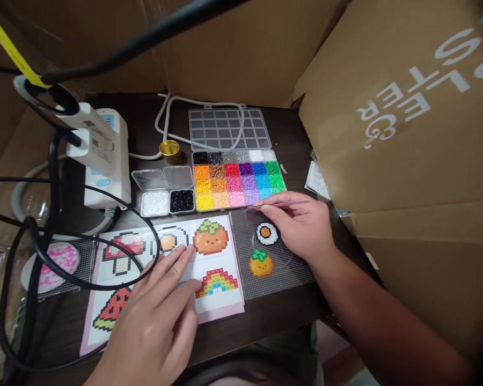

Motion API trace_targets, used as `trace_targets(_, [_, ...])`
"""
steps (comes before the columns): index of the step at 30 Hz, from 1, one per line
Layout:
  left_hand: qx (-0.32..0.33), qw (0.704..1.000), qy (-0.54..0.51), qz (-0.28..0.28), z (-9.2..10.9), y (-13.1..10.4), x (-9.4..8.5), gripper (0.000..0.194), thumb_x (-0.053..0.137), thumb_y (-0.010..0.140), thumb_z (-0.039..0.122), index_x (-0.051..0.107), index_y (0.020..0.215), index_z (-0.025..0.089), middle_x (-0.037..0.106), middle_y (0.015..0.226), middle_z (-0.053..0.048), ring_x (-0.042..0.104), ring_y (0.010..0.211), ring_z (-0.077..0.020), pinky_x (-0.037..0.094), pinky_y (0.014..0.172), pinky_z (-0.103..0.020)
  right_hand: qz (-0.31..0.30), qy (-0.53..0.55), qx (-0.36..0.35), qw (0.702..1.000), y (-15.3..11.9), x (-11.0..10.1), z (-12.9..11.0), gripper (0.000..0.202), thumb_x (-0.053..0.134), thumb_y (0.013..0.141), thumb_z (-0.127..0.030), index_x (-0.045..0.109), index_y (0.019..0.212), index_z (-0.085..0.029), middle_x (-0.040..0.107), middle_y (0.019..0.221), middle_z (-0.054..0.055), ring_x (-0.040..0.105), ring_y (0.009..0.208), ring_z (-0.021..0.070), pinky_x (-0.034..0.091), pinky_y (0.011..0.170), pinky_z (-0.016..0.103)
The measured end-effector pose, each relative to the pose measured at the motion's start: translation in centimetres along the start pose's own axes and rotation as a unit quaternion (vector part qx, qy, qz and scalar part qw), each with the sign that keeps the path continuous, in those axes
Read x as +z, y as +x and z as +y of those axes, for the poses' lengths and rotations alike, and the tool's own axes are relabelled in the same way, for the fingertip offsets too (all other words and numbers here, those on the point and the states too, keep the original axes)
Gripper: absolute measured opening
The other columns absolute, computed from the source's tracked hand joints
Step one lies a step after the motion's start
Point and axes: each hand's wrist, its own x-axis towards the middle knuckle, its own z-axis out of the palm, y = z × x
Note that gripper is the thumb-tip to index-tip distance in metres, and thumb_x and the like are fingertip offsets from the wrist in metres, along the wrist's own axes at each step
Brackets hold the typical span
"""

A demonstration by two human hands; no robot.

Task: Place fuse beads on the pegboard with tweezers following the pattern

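Observation:
My left hand [161,316] lies with fingers stretched out on a pattern sheet [221,305] of pixel pictures: a mushroom, an egg, a persimmon, a watermelon slice and a rainbow. A fingertip touches the rainbow picture [217,283]. Pinched in my right hand [306,228] are pink tweezers [284,203], their tips pointing left over the top edge of a clear pegboard [282,287], close to the bead box [241,179]. On the pegboard sit a white-and-orange bead egg [268,234] and an orange bead persimmon [261,264] with green leaves. Whether the tips hold a bead is too small to tell.
Two small boxes hold white beads [155,203] and black beads [182,201]. Behind them stands a gold cup [169,151]. A white power strip [108,187] and looping black cables [34,241] crowd the left. At left lies a dish of pink beads [58,265]. Cardboard walls [241,53] surround the table.

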Motion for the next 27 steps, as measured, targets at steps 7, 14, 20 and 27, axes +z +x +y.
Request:
trace_targets(7, [0.001,1.000,-0.001,-0.009,0.00,-0.12,-0.08,0.029,0.052,0.086,0.006,0.059,0.111,0.019,0.050,0.151,-0.014,0.041,0.145,-0.0318,0.042,0.114,-0.055,0.010,-0.001,0.005,1.000,-0.04,0.06,0.12,0.006,0.073,0.079,-0.022,0.076,0.074,-0.022,0.078,0.079,0.003,0.074,0.074,0.0187,0.061,0.071,0.031])
trace_targets(14, [-0.002,1.000,-0.011,0.000,0.01,-0.02,0.05,0.029,0.053,0.087,0.006,0.059,0.113,0.017,0.049,0.151,-0.015,0.041,0.145,-0.0323,0.044,0.113,-0.053,0.010,-0.012,-0.009,1.000,-0.05,0.03,0.32,0.006,0.073,0.080,-0.022,0.077,0.075,-0.022,0.078,0.079,0.003,0.074,0.075,0.0188,0.061,0.073,0.031])
trace_targets(20, [-0.014,1.000,-0.018,0.001,0.16,-0.07,-0.05,0.030,0.053,0.087,0.006,0.061,0.113,0.018,0.050,0.151,-0.014,0.043,0.143,-0.0322,0.046,0.111,-0.053,0.012,-0.018,-0.016,1.000,-0.11,0.13,0.45,0.005,0.074,0.079,-0.021,0.077,0.076,-0.022,0.077,0.078,0.002,0.073,0.072,0.0182,0.061,0.070,0.030])
trace_targets(27, [-0.017,1.000,-0.021,-0.002,0.10,-0.09,0.06,0.030,0.053,0.086,0.005,0.060,0.113,0.018,0.051,0.150,-0.014,0.043,0.144,-0.0319,0.044,0.112,-0.054,0.021,-0.028,-0.015,0.999,-0.11,0.15,0.34,0.006,0.074,0.079,-0.020,0.077,0.074,-0.022,0.078,0.080,0.003,0.073,0.071,0.0184,0.061,0.068,0.030])
